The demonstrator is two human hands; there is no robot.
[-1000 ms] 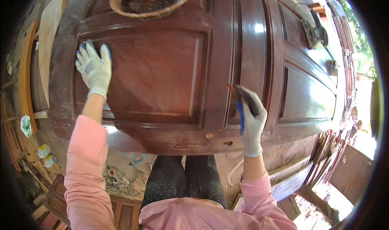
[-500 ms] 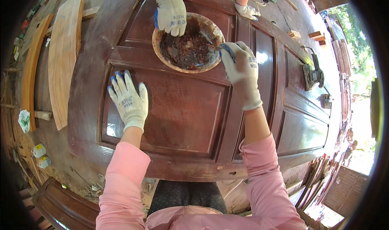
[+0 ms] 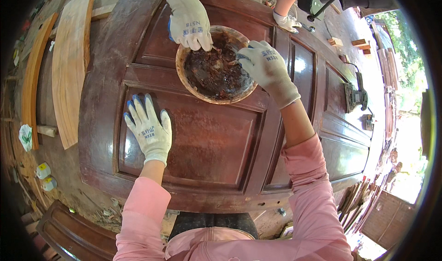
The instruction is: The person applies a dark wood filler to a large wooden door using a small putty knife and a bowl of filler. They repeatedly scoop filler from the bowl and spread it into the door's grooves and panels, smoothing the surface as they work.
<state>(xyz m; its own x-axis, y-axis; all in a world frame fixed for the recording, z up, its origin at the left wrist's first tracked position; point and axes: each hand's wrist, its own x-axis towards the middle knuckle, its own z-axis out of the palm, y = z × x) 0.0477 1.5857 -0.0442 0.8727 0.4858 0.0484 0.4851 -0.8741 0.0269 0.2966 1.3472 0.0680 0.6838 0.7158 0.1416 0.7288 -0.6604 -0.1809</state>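
A dark red-brown panelled wooden door (image 3: 207, 141) lies flat before me. My left hand (image 3: 149, 132), in a white work glove with blue fingertips, rests open on its near left panel, fingers spread. A round basin (image 3: 181, 79) with a stained rim sits on the door and holds a dark, wet, clumpy mass (image 3: 214, 72). Over the basin's right side is my gloved right hand (image 3: 267, 68), its fingers closed together; what they grip is too small to make out. A co-worker's gloved hand (image 3: 189, 22) reaches into the basin from the far side, fingers pinched.
The co-worker's other gloved hand (image 3: 286, 22) rests at the door's far edge. A dark power tool (image 3: 357, 95) lies on the door's right end. Long planks (image 3: 71, 68) lie to the left, with white jugs (image 3: 43, 171) below them. Another panelled door (image 3: 73, 231) is at lower left.
My right hand has moved left from the basin's rim to over the mass inside. The basin and door appear lower in view. My left hand stays flat on the panel.
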